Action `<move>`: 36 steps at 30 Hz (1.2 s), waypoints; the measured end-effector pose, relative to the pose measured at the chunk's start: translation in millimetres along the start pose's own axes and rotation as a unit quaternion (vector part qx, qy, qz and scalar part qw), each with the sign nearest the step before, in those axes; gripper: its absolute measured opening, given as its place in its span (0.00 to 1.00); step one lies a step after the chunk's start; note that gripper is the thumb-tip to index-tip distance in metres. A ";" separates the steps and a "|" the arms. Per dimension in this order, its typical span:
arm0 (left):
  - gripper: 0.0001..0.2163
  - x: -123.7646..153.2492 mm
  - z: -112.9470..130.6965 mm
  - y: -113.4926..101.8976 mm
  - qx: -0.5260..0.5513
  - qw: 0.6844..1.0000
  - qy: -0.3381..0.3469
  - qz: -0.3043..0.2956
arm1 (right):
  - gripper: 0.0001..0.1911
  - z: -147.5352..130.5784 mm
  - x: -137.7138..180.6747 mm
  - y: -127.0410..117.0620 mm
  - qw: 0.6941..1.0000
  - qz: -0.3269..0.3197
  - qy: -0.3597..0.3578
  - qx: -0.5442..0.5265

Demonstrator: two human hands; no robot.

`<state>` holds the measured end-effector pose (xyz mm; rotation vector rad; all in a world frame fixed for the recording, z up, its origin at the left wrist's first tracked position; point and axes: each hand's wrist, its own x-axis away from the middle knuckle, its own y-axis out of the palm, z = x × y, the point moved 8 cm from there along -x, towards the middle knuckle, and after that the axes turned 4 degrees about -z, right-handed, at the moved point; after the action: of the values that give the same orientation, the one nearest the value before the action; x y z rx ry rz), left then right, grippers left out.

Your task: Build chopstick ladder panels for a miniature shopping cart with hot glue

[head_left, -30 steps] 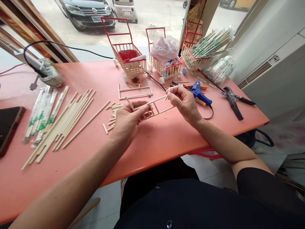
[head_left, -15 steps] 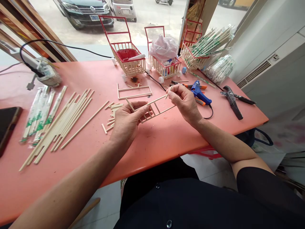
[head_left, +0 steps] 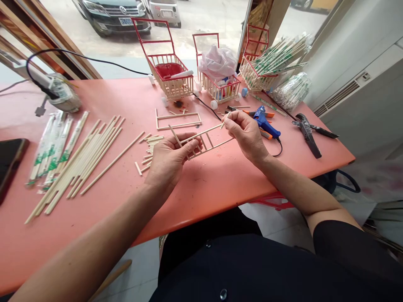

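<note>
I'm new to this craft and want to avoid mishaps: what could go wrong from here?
The ladder-like frame of thin, pale wooden sticks, held near one end by the left hand, might bend or come apart if squeezed hard. The short pale wooden stick pinched in the right hand could slip from so small a hold. The blue plastic glue gun lies near the right hand, which might knock it; whether it is hot cannot be seen.

A pink counter (head_left: 201, 197) ran beneath the left grip (head_left: 168, 161) and the right grip (head_left: 247, 136). Ahead of both, daylight came through a window (head_left: 185, 42), with a dark car (head_left: 115, 16) and a pale van (head_left: 165, 12) outside. Right of the right grip stood a grey unit (head_left: 374, 107) with a vent (head_left: 336, 96); below both, pale tiled floor (head_left: 143, 268).
</note>
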<state>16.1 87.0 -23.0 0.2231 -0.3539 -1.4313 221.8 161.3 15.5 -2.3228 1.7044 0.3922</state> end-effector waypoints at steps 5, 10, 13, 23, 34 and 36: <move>0.20 3.5 4.0 2.3 -0.006 1.000 -0.001 -0.002 | 0.20 -1.4 -0.1 0.0 1.000 0.006 -0.003 -0.001; 0.17 5.9 8.8 2.5 -0.017 1.000 -0.001 0.003 | 0.21 -0.5 -0.1 -0.1 1.000 0.007 0.001 0.008; 0.17 6.3 10.0 3.1 -0.029 1.000 -0.003 -0.003 | 0.23 -0.7 -0.1 -0.1 1.000 0.006 0.003 0.009; 0.18 5.8 9.9 2.5 -0.053 0.999 -0.004 0.000 | 0.26 -0.4 0.1 2.2 1.000 0.001 0.020 0.011; 0.16 6.6 10.8 2.3 -0.054 0.998 -0.008 -0.003 | 0.20 -0.1 2.6 2.9 1.000 -0.006 0.014 0.013; 0.15 7.1 12.4 2.8 -0.064 0.998 -0.003 0.000 | 0.20 0.8 2.4 2.6 1.000 -0.006 0.019 0.018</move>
<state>14.8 81.1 -9.8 0.1155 -0.2654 -1.4490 220.0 158.6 13.8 -2.3279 1.6986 0.3143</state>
